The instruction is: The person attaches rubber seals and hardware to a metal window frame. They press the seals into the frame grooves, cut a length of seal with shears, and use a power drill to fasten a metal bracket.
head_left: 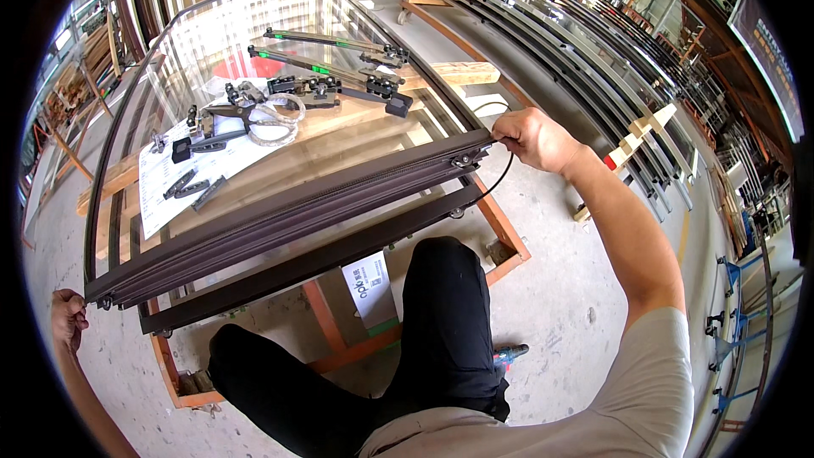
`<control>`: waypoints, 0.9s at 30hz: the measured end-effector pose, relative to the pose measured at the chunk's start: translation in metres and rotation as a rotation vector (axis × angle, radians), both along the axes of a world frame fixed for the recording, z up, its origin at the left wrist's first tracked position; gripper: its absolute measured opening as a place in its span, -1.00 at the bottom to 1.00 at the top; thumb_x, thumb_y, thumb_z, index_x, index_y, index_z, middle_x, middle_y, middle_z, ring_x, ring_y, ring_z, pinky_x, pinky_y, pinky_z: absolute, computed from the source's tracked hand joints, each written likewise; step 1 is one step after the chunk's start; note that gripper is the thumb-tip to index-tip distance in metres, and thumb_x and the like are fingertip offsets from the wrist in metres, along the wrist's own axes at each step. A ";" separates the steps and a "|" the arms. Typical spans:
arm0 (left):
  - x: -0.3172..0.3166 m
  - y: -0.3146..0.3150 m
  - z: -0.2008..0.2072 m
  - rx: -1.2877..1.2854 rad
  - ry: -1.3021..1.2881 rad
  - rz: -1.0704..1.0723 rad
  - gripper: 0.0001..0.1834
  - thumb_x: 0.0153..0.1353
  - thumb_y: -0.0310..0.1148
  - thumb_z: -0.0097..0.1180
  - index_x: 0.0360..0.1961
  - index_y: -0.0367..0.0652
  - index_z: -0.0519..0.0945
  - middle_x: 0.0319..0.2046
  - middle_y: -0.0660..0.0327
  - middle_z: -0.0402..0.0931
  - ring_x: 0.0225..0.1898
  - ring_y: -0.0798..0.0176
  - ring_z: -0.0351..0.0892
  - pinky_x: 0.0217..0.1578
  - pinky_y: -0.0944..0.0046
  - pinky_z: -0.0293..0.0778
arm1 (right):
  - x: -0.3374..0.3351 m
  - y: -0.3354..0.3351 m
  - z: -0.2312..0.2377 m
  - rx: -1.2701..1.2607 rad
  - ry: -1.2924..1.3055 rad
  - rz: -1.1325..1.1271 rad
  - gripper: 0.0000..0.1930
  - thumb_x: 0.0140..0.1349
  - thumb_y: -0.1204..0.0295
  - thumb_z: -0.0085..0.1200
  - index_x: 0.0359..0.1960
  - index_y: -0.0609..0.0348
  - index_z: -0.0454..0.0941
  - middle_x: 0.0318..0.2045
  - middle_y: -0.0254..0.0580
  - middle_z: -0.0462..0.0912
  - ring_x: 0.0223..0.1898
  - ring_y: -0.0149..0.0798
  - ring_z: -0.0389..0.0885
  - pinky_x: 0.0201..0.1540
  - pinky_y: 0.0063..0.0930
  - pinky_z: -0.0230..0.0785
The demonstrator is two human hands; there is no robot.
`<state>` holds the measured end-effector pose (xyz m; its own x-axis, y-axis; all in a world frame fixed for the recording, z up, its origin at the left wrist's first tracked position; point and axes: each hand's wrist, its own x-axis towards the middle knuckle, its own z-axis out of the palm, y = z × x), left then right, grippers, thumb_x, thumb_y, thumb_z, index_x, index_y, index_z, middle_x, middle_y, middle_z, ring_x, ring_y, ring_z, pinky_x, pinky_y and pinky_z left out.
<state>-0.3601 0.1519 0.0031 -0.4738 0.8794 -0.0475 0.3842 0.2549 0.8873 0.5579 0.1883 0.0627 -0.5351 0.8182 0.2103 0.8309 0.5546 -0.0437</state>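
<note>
Brown metal makes the frame (280, 208) of a big glass pane. With the middle of the view as the centre of the clock, its near edge slants from 8 o'clock up to 2 o'clock, and the glass (331, 148) goes back toward 11.

At 2 o'clock, the right hand (536, 140) is by the frame's right end. Its fingers are curled up together, but I cannot tell what is pinched inside. A thin black cord (507, 175) hangs in a curve just below this hand, down to a long dark bar (314, 265), which lies in front of the frame toward 8.

Between 8 and 9 o'clock, the left hand (69, 320) is at the frame's left corner. Its fingers are bent in too. I cannot tell if they hold anything.

At 11, black metal parts (318, 89) lie on the glass in a messy bunch. At 9 is a white paper (161, 195) with three little black pieces (193, 189) on it. Low down, an orange stand (326, 318) shows at 7. Close to it is a white box (370, 284). Black trousers (443, 305) cover the person's bent knees.
</note>
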 end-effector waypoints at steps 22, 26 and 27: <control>0.064 -0.026 0.048 -0.118 -0.047 -0.065 -0.95 0.00 -0.60 0.21 -0.52 -0.40 0.61 -0.68 0.20 0.48 -0.71 0.38 0.46 -0.69 0.35 0.47 | -0.012 0.008 -0.006 0.009 0.259 -0.034 -0.82 -0.08 0.85 0.05 -0.47 0.34 0.50 -0.42 0.00 0.65 -0.43 -0.07 0.64 -0.34 -0.36 0.47; 0.069 -0.023 0.049 -0.118 -0.022 -0.070 -0.95 -0.02 -0.60 0.20 -0.53 -0.40 0.60 -0.67 0.21 0.48 -0.70 0.38 0.47 -0.68 0.35 0.49 | -0.020 0.009 -0.015 0.061 0.235 -0.053 -0.85 0.00 0.83 0.03 -0.44 0.36 0.51 -0.42 -0.08 0.60 -0.45 -0.25 0.52 -0.34 -0.44 0.39; 0.070 -0.021 0.048 -0.117 -0.011 -0.072 -0.95 -0.02 -0.59 0.20 -0.53 -0.40 0.60 -0.67 0.22 0.48 -0.69 0.38 0.47 -0.68 0.35 0.49 | -0.023 0.006 -0.017 0.019 0.252 -0.094 -0.86 0.01 0.83 0.02 -0.44 0.36 0.51 -0.42 -0.09 0.59 -0.44 -0.29 0.50 -0.33 -0.46 0.37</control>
<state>-0.2901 0.1306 0.0516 -0.4089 0.8990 -0.1571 0.3953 0.3296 0.8574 0.5353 0.1939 0.0461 -0.3860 0.8564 0.3429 0.8427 0.4786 -0.2466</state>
